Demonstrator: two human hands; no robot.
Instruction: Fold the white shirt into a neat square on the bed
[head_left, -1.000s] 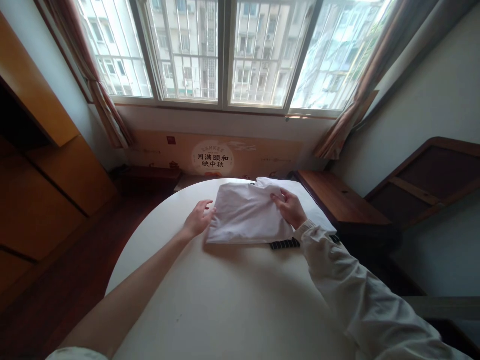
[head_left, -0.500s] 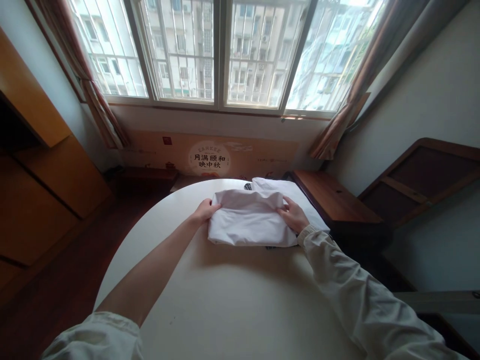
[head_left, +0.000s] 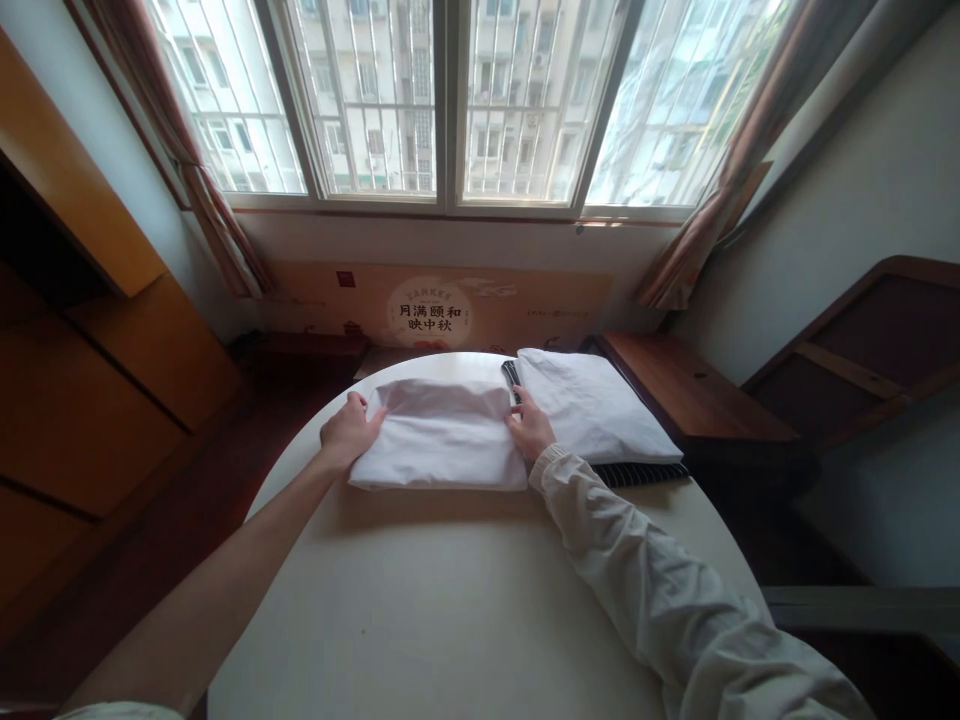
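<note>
A folded white cloth (head_left: 442, 440), perhaps a garment, is at the far side of the round white table (head_left: 450, 600). My left hand (head_left: 352, 430) grips its left edge, thumb on top and fingers curled underneath. At the right edge my right hand (head_left: 531, 428) pinches the same cloth. Just right of that hand lies a second folded white cloth (head_left: 600, 400), stacked on a black striped cloth (head_left: 645, 474) whose edge sticks out at the front and at the back left.
A brown wooden desk (head_left: 697, 390) stands behind the table on the right. Wooden cabinets (head_left: 112, 400) line the left wall. Ahead are a barred window and a printed banner (head_left: 525, 300) below it. A wooden-framed panel (head_left: 855, 350) leans at the right wall.
Both hands have moved left with the folded white cloth. The second white cloth and the black striped one beneath it, partly covered before, now show more fully. The view has shifted slightly.
</note>
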